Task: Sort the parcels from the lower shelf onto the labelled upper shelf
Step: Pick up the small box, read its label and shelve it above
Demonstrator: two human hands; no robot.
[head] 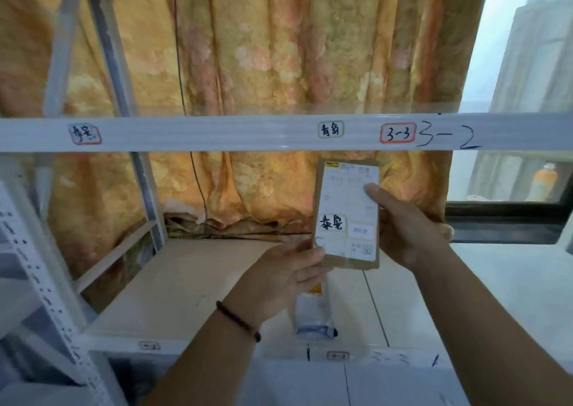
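Two hands on one flat brown parcel (346,213), held upright in front of the lower shelf (192,284), just under the front rail of the upper shelf (217,133). Left hand (279,278) closed on the parcel's bottom left corner, thumb over the front face, fingers curled behind. Right hand (409,222) wrapped round the right edge, thumb (373,190) pressed on the white shipping label (350,210). Dark bead bracelet (238,320) worn on the left wrist. Handwritten characters in black marker seen on the label's lower left; small print elsewhere too blurred to read.

Lay flat on the lower shelf, directly below the held parcel: a second parcel (314,312), white and grey, partly hidden by the left hand, near the shelf's front edge.

Stuck along the upper rail: a red-bordered sticker (84,133) far left with handwritten characters resembling those on the parcel, a green-bordered sticker (331,129) just above the parcel, a red-bordered sticker marked 3-3 (397,133) to its right, and 3-2 written straight on the rail beside it. Nothing seen on the visible stretch of the upper shelf.

Hung behind the rack: an orange floral curtain (263,49). Stood beyond the window at far right: an orange bottle (544,181).
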